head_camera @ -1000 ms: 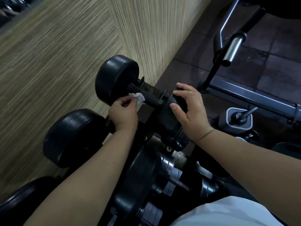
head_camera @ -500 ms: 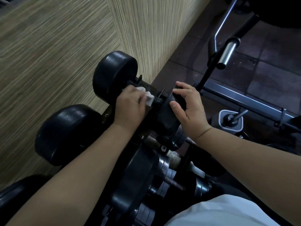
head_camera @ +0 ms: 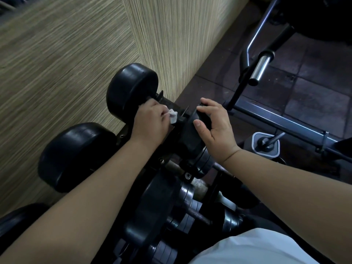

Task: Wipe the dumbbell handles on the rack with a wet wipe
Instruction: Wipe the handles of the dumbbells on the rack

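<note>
A large black dumbbell (head_camera: 131,90) lies on the top of the rack (head_camera: 171,168), its far head by the wall. My left hand (head_camera: 152,119) is wrapped over the dumbbell's handle and holds a white wet wipe (head_camera: 173,115) against it; a corner of the wipe sticks out by my thumb. Most of the handle is hidden under this hand. My right hand (head_camera: 215,130) grips the near head (head_camera: 190,136) of the same dumbbell, fingers over its top and thumb on its side.
A second big black dumbbell head (head_camera: 72,155) sits left of my left forearm, a third at the bottom left. Smaller plate dumbbells (head_camera: 186,204) fill lower rack tiers. A striped wall (head_camera: 66,54) stands close on the left. A bench frame with a chrome bar (head_camera: 261,67) stands on dark floor tiles at right.
My left hand slid from beside the far head onto the handle and closed over it with the wipe. My right hand kept its hold on the near head.
</note>
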`<state>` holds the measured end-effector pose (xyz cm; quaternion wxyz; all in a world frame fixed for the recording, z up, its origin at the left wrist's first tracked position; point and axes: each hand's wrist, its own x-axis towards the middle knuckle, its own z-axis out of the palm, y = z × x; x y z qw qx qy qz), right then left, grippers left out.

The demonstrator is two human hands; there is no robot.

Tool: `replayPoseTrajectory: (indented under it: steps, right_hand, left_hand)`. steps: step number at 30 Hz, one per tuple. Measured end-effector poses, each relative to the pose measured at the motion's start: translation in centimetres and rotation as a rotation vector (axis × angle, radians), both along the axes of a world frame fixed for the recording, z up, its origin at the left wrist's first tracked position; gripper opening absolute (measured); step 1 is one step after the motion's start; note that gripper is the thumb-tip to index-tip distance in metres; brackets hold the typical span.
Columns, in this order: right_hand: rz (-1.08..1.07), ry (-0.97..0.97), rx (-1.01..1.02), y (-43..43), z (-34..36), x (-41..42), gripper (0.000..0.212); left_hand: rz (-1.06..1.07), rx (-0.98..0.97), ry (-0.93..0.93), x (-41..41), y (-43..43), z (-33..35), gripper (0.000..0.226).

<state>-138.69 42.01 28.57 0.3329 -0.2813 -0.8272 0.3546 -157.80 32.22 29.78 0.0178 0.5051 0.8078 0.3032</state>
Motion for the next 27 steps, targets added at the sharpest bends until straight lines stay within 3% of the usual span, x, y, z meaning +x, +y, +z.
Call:
replayPoseTrajectory:
  steps: [4, 12, 18, 27]
  right_hand:
    - [0.017, -0.001, -0.005, 0.1, 0.1, 0.2, 0.039]
    - [0.080, -0.116, -0.112, 0.2, 2.1, 1.2, 0.043]
    - [0.196, -0.268, -0.130, 0.5, 3.9, 3.3, 0.055]
    - [0.123, -0.298, -0.154, 1.6, 7.0, 9.1, 0.029]
  left_hand:
    - [-0.058, -0.029, -0.111, 1.6, -0.5, 0.1, 0.008]
    - [0.094, -0.073, -0.247, 2.2, -3.1, 2.9, 0.004]
    - [0.073, -0.038, -0.154, 3.8, -4.9, 4.9, 0.007]
    - [-0.020, 0.029, -0.073, 8.2, -3.9, 9.9, 0.010]
